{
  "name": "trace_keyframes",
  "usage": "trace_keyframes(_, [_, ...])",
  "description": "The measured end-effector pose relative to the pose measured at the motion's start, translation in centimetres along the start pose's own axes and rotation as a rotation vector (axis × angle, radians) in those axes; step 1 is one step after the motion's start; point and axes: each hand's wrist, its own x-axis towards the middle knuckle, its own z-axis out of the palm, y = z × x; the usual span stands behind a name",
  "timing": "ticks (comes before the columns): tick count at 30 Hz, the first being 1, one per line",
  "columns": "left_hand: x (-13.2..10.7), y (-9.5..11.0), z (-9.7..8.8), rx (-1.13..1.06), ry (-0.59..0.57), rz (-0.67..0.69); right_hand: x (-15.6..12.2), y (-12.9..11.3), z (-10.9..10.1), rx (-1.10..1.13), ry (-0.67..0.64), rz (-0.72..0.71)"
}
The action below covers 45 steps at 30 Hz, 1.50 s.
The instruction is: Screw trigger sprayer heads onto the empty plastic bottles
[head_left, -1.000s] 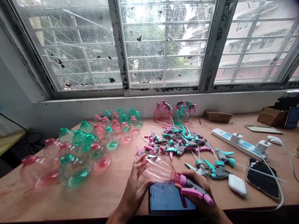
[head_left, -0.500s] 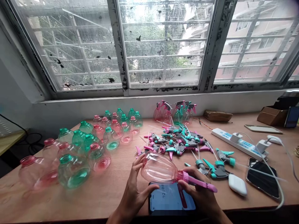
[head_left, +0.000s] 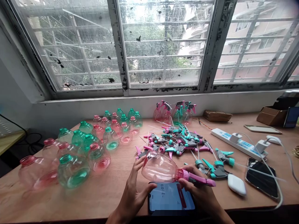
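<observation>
A clear pink spray bottle (head_left: 158,168) lies on its side in the air between my two hands, its base to the left. My left hand (head_left: 136,186) is closed round the base end, thumb below and fingers behind. At the neck, my right hand (head_left: 198,186) grips the pink collar of a spray head (head_left: 198,179), which sits on the bottle's mouth with its pink trigger pointing right. Some right fingers are hidden behind the head. Under the bottle, a lit phone (head_left: 171,197) rests on the table near its front edge.
Open pink and green bottles (head_left: 74,172) stand in rows at left. Loose spray heads (head_left: 177,140) are heaped behind my hands. Bottles with heads (head_left: 167,115) stand by the wall. Rightward are a power strip (head_left: 224,134), a white case (head_left: 236,184) and a dark phone (head_left: 261,179).
The spray head in my right hand has turned a little about the bottle's neck, showing more of its grey side. My left hand keeps its hold on the bottle.
</observation>
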Motion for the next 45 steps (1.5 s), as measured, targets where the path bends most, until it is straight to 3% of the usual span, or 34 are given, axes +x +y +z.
trace_keyframes(3, [0.0,-0.1,0.0,-0.021,0.024,-0.023,0.1,0.0,0.0,-0.004,-0.007,0.016])
trace_keyframes(7, [0.3,0.0,0.2,0.031,0.034,0.049,0.0,0.4,-0.2,0.085,-0.091,0.128])
trace_keyframes(12, [0.0,0.0,0.2,0.052,-0.026,0.011,-0.3,0.5,0.0,0.136,-0.047,0.184])
trace_keyframes(16, [-0.1,-0.3,0.0,0.059,0.011,-0.029,-0.3,-0.1,0.3,0.098,-0.05,0.164])
trace_keyframes(22, [0.3,-0.1,0.1,0.054,0.044,0.075,-0.7,0.2,0.4,0.226,-0.052,0.261])
trace_keyframes(26, [0.1,-0.1,0.4,-0.071,-0.041,-0.025,-0.8,0.4,0.5,0.234,-0.099,0.243])
trace_keyframes(30, [-0.1,-0.2,0.4,-0.334,-0.048,-0.15,-0.9,0.3,0.7,0.229,-0.088,0.218])
trace_keyframes(32, [-0.1,-0.2,0.2,-0.312,-0.119,-0.173,-0.9,0.4,0.6,0.27,-0.091,0.251])
trace_keyframes(35, [-0.1,0.0,0.0,-0.106,-0.191,-0.088,-0.7,0.7,0.4,0.374,-0.068,0.29])
trace_keyframes(39, [-0.3,0.2,0.1,0.001,-0.175,0.077,-0.6,0.9,0.4,0.47,-0.037,0.307])
trace_keyframes(45, [-0.1,1.1,0.1,-0.075,-0.195,0.042,-1.0,1.2,0.7,0.448,-0.007,0.308])
